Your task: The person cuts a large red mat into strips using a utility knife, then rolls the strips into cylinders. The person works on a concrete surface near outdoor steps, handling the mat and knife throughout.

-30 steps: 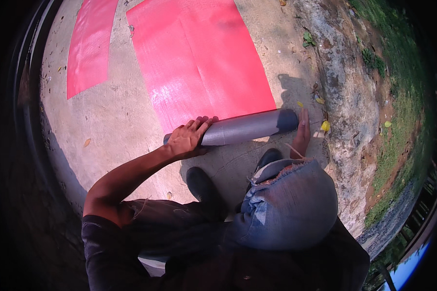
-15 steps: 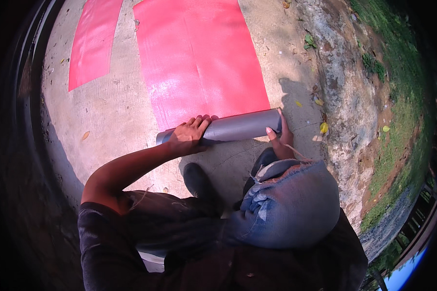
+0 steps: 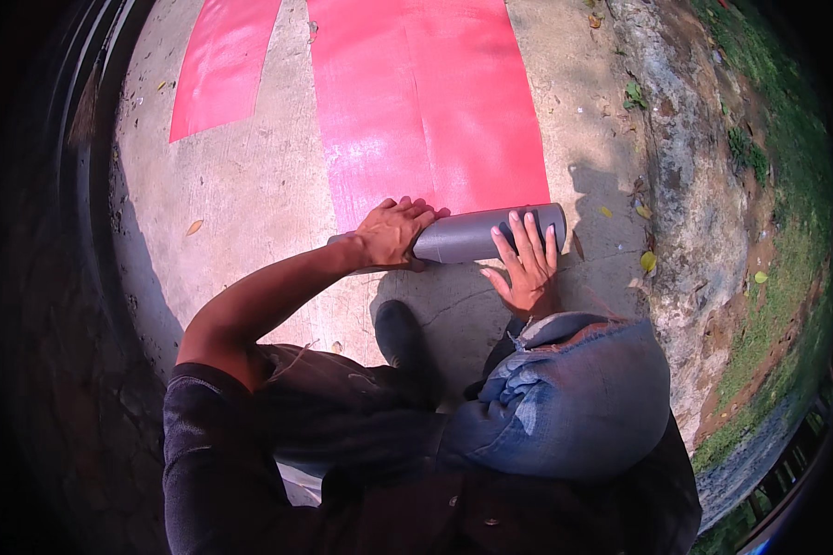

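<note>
A wide sheet (image 3: pixel 472 120), red on its upper face, lies flat on the concrete in front of me. Its near end is wound into a thick roll (image 3: pixel 467 239) that shows a grey back and lies crosswise before my feet. My left hand (image 3: pixel 389 231) grips the left part of this roll, fingers bent over the top and thumb at the near side. My right hand (image 3: pixel 528 268) rests open on the right end, fingers stretched and a little apart. My knee in torn denim hides most of the right forearm.
A narrower red strip (image 3: pixel 224 69) lies at the far left on the concrete (image 3: pixel 241 203). Rough stone edging (image 3: pixel 690 157) and grass (image 3: pixel 791 213) run along the right. A dark ledge (image 3: pixel 83 139) borders the left. My boot (image 3: pixel 398 333) stands close behind the roll.
My right hand has gone from cupping the roll's right end to lying flat on top with fingers spread. My left hand still grips the roll. The whole view has shifted slightly.
</note>
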Tool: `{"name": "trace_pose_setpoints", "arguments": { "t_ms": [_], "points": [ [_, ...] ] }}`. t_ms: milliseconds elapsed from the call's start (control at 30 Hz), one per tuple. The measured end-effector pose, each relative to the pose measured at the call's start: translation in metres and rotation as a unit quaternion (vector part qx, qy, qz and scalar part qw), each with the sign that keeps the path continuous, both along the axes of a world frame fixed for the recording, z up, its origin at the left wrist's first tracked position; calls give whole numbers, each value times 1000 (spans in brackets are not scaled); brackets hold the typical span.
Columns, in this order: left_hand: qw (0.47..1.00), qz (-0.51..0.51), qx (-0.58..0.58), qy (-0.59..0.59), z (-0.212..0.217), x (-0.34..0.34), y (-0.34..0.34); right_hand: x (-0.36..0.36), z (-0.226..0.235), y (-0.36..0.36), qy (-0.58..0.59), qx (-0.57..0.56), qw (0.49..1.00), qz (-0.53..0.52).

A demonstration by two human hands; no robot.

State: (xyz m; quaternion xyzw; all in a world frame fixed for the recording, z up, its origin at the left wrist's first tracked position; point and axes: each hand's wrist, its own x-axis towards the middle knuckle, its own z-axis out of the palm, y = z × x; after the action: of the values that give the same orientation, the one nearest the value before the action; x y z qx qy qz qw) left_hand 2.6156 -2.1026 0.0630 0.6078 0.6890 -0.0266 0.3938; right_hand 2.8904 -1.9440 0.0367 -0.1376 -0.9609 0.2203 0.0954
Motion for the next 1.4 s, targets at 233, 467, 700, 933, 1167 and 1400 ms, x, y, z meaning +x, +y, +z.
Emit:
{"name": "trace_pose_setpoints", "arguments": {
  "t_ms": [233,467,700,933,1167,1400],
  "points": [
    [919,265,139,257,1,-115,11,-94,4,32,55,48,997,16],
    [955,233,113,144,12,-138,13,-172,16,113,-77,141,983,86],
    [964,110,68,231,-16,-115,24,-183,9,140,-158,127,972,121],
    [995,-53,-80,39,14,-45,2,-39,25,65,-162,-25,982,98],
    [998,-8,52,30,-1,-67,-20,21,6,-14,-139,32,985,92],
    [940,222,176,191,29,-136,53,-138,-7,135,-63,194,976,-71]
  ]
}}
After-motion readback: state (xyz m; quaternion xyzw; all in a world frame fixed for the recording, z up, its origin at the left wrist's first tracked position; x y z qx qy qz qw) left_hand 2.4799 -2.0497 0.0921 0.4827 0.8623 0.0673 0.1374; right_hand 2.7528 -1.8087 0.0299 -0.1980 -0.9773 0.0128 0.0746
